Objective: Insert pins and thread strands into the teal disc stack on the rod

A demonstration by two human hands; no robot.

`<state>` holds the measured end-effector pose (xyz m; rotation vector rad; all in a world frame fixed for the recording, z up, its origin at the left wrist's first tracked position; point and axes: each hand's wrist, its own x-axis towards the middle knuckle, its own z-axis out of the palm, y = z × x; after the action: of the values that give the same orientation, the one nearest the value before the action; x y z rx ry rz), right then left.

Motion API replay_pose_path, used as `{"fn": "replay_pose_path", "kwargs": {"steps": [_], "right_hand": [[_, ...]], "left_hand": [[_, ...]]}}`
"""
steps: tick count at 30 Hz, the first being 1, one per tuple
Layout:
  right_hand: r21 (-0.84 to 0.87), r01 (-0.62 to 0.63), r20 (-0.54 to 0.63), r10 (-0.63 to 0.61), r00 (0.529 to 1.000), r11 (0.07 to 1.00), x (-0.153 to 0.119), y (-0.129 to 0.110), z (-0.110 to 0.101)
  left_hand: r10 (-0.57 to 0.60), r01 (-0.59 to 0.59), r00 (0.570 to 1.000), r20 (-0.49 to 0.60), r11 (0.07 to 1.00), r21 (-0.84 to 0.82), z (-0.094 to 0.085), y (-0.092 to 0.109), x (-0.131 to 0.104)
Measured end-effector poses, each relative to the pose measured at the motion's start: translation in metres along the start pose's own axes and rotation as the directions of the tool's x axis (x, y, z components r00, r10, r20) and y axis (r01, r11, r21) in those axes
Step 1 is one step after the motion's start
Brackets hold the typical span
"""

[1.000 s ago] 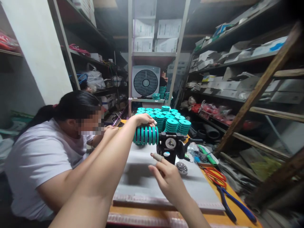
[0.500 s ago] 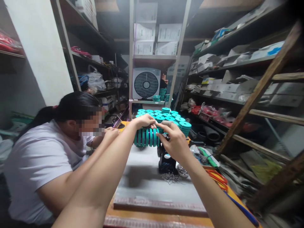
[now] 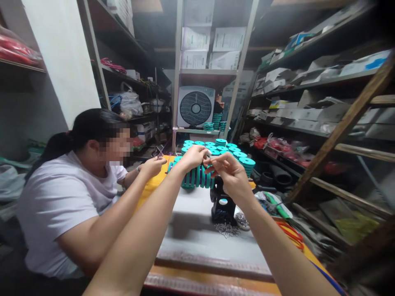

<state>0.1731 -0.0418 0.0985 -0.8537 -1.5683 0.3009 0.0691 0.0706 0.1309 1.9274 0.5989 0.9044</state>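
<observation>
My left hand (image 3: 196, 157) is closed above a sideways row of teal spools (image 3: 191, 179), its fingertips together. Close to its right, my right hand (image 3: 231, 172) pinches thumb and finger together. Something small and pale may lie between the two sets of fingertips, but it is too small to name. The spools show dark purple thread between their teal rims. Just below my right hand stands a black machine or stand (image 3: 222, 207), partly hidden by it. Behind both hands are stacks of flat teal spools (image 3: 246, 162).
Small metal parts (image 3: 226, 230) lie heaped by the black stand, with a bowl of them (image 3: 242, 220) alongside. At left, a co-worker (image 3: 61, 209) in a white shirt holds a thin thing. Orange cord (image 3: 291, 234) lies at right. A fan (image 3: 196, 107) and a wooden ladder (image 3: 336, 135) stand beyond.
The view has shifted, so things sit farther right. My right fingers have come off the end of the spool row and closed into a pinch near my left fingertips. The co-worker's hand has risen.
</observation>
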Motion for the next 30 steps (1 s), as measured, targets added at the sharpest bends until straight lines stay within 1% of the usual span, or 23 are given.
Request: {"fn": "replay_pose_path", "kwargs": {"steps": [2, 3, 7, 13, 19, 22, 26, 28, 30], "right_hand": [[0.129, -0.071, -0.009, 0.073, 0.997, 0.989, -0.005, -0.006, 0.0], [0.159, -0.087, -0.022, 0.092, 0.996, 0.983, -0.008, -0.008, 0.001], [0.133, -0.078, -0.058, 0.087, 0.995, 0.988, -0.013, -0.013, 0.002], [0.132, -0.02, -0.102, 0.034, 0.994, 0.991, 0.001, -0.014, 0.003], [0.123, 0.015, -0.119, 0.0, 0.993, 0.992, 0.005, -0.017, 0.002], [0.158, -0.002, -0.138, 0.024, 0.99, 0.988, 0.01, -0.009, 0.0], [0.186, -0.076, -0.081, 0.093, 0.992, 0.98, 0.021, 0.003, -0.001], [0.189, -0.079, -0.081, 0.096, 0.992, 0.979, 0.025, 0.002, -0.001], [0.202, -0.055, -0.087, 0.074, 0.993, 0.978, 0.028, -0.004, -0.002]], "left_hand": [[-0.006, 0.006, 1.0, 0.005, 1.0, -0.025, 0.0, -0.003, 0.003], [-0.008, 0.009, 1.0, 0.011, 0.999, -0.039, -0.001, -0.005, 0.005], [-0.012, 0.014, 1.0, 0.028, 0.997, -0.08, -0.002, -0.009, 0.009], [-0.029, 0.034, 0.999, 0.042, 0.992, -0.119, -0.001, -0.002, 0.003], [-0.04, 0.039, 0.999, -0.003, 0.983, -0.179, -0.001, 0.0, 0.002], [-0.047, 0.047, 0.999, 0.005, 0.978, -0.203, -0.001, -0.001, 0.003], [-0.044, 0.045, 0.999, 0.013, 0.975, -0.219, -0.001, 0.0, 0.002], [-0.042, 0.043, 0.999, 0.006, 0.974, -0.223, -0.001, 0.001, 0.001], [-0.04, 0.039, 0.999, 0.001, 0.974, -0.225, -0.002, 0.001, 0.001]]}}
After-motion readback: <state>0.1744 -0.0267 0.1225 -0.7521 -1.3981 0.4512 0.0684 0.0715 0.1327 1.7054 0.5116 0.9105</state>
